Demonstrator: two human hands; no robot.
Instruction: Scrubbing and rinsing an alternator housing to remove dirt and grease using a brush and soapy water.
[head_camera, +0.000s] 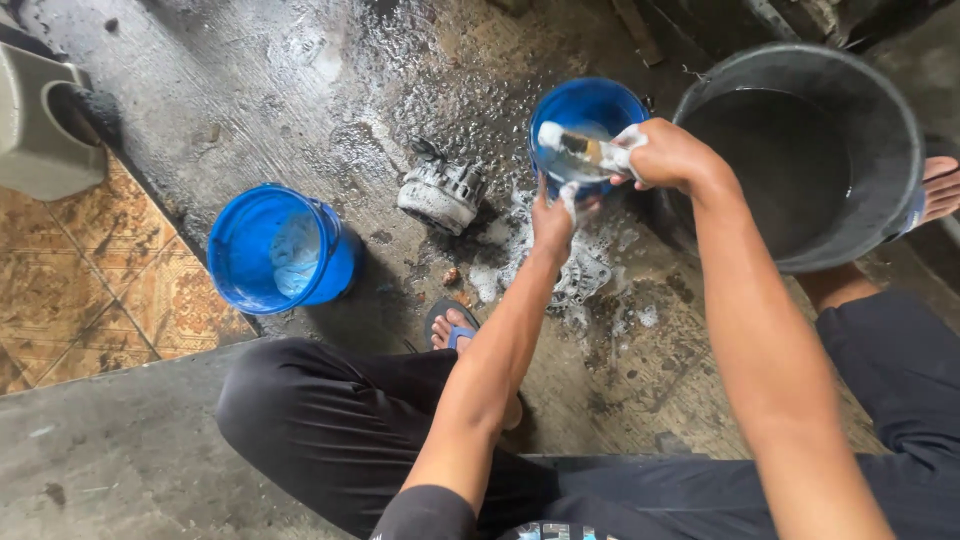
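Our right hand (668, 155) is closed around the handle of a foam-coated paintbrush with a pale handle (585, 150), holding it across the mouth of the small round blue plastic bucket (590, 115). Our left hand (552, 218) sits just in front of that bucket, fingers pinched on the soapy metal part with slotted openings (585, 275) lying on the wet concrete floor (300, 80). We judge this as the scrubbing step, with the brush being loaded with suds; the next move calls for a firm hold on the part while the bristles work into its slots. The part looks grey under white lather, its outline half hidden. A second ribbed metal housing (442, 192) lies left of the bucket, another blue bucket (275, 250) further left, and a large dark tub of water (800, 150) just to its right.
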